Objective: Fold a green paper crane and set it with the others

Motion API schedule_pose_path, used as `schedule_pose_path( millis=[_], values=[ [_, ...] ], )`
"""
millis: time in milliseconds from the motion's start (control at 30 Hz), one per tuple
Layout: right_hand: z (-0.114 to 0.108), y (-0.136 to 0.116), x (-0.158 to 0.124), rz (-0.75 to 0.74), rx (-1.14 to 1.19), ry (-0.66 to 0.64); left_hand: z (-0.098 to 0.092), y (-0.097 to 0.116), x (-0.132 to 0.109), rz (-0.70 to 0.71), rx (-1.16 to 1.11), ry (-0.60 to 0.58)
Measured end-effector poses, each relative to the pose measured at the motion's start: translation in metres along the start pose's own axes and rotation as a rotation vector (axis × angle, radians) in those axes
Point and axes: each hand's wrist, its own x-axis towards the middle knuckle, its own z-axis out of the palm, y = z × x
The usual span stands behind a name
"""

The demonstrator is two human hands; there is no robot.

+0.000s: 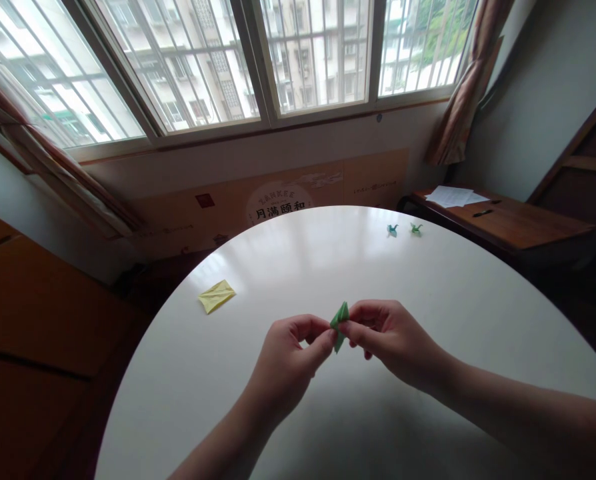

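Note:
A small folded piece of green paper [339, 320] is held above the round white table [288, 267], near its middle. My left hand [288, 363] pinches its left side with thumb and forefinger. My right hand [391, 340] pinches its right side, fingers curled. Both hands meet at the paper, a little above the tabletop. Part of the paper is hidden between the fingertips.
A folded yellow paper [217, 295] lies on the table's left part. Two tiny folded paper figures, one blue [393, 230] and one green [416, 229], stand at the far right. A wooden side table [518, 223] with white sheets [453, 196] and a pen is beyond, under barred windows.

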Motion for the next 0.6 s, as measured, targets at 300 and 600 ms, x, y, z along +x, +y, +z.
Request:
schedule_pose_path(
  millis=[300, 600],
  values=[
    [-0.0011, -0.0043, 0.001, 0.001, -0.046, -0.045, -0.0074, 0.0031, 0.0012, -0.038, -0.046, -0.046],
    [0.0015, -0.0048, 0.0002, 0.025, -0.089, -0.108, -0.0061, 0.0007, 0.0032, -0.008, -0.022, 0.013]
  ],
)
